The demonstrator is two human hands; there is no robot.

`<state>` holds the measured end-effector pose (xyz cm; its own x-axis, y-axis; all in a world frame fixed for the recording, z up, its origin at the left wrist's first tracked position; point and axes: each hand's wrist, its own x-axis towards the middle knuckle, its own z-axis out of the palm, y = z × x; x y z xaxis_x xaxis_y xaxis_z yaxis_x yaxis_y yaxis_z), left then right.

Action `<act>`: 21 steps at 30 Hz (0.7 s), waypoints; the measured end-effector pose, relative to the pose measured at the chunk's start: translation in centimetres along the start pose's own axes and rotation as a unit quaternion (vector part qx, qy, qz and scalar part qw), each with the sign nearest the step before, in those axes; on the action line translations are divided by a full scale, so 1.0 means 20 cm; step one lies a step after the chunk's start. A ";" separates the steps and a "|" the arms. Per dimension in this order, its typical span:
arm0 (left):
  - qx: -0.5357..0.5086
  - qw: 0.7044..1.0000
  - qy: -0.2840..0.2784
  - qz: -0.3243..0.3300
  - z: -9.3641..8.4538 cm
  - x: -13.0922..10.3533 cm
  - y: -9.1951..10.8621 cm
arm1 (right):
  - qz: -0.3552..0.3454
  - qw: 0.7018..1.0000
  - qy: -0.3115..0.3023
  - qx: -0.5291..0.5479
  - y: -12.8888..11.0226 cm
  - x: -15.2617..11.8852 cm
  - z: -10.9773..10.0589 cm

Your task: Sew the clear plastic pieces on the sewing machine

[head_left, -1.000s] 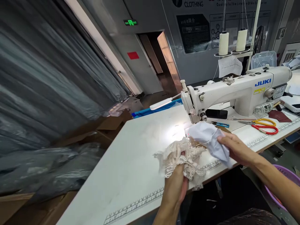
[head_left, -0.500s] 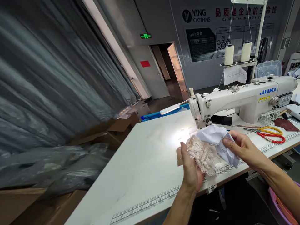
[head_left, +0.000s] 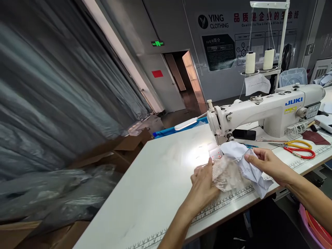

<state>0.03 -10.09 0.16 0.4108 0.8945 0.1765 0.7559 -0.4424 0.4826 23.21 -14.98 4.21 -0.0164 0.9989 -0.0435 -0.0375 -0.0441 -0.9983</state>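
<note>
My left hand (head_left: 203, 180) is turned knuckles up at the left side of a bunched cream lace fabric (head_left: 227, 173). Its fingers are closed on the lace edge, and the thumb is hidden. My right hand (head_left: 267, 164) pinches a crumpled pale white-blue fabric (head_left: 237, 152) between thumb and fingers. This pale piece lies against the lace, and one corner hangs towards the table's front edge. Both fabrics are just in front of the needle end of a white sewing machine (head_left: 275, 110), where a lamp lights the table.
Right of my right hand lie scissors (head_left: 298, 148) with red and yellow handles. A black phone (head_left: 243, 134) rests under the machine arm. Printed rulers run along the front of the white table (head_left: 145, 193). Cardboard boxes (head_left: 64, 235) and plastic-wrapped bundles stand on the left.
My left hand has rolled from palm up under the lace to knuckles up beside it. The lace is lower and flatter on the table. My right hand still pinches the pale fabric.
</note>
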 end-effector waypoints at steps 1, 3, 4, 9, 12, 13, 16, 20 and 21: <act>0.038 0.999 -0.003 0.006 -0.03 -0.03 0.00 | -0.019 1.000 0.005 -0.023 0.01 0.00 0.01; 0.098 0.994 0.017 0.053 -0.11 -0.09 0.03 | -0.067 0.994 0.031 -0.085 0.03 0.00 0.04; 0.112 0.988 0.045 0.092 -0.14 -0.12 0.07 | -0.087 0.988 0.050 -0.118 0.04 0.00 0.06; 0.104 0.939 0.229 0.235 -0.20 -0.15 0.27 | -0.060 0.992 0.029 -0.108 0.02 -0.02 0.15; 0.133 0.910 0.270 0.285 -0.17 -0.12 0.30 | 0.026 0.996 -0.083 0.023 -0.01 -0.03 0.17; 0.143 0.906 0.272 0.292 -0.16 -0.11 0.30 | 0.045 0.992 -0.103 0.050 -0.01 -0.04 0.16; 0.154 0.904 0.264 0.298 -0.16 -0.11 0.27 | 0.062 0.988 -0.119 0.072 -0.02 -0.06 0.13; 0.156 0.899 0.263 0.313 -0.16 -0.13 0.27 | 0.057 0.990 -0.113 0.053 0.00 -0.07 0.11; 0.169 0.895 0.269 0.312 -0.16 -0.13 0.28 | 0.054 0.990 -0.123 0.051 0.00 -0.08 0.11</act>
<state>1.49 -14.62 5.12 0.5714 0.3281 0.7523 0.6130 -0.7800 -0.1255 21.09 -16.58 4.32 -0.2673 0.9552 -0.1272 -0.1231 -0.1648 -0.9786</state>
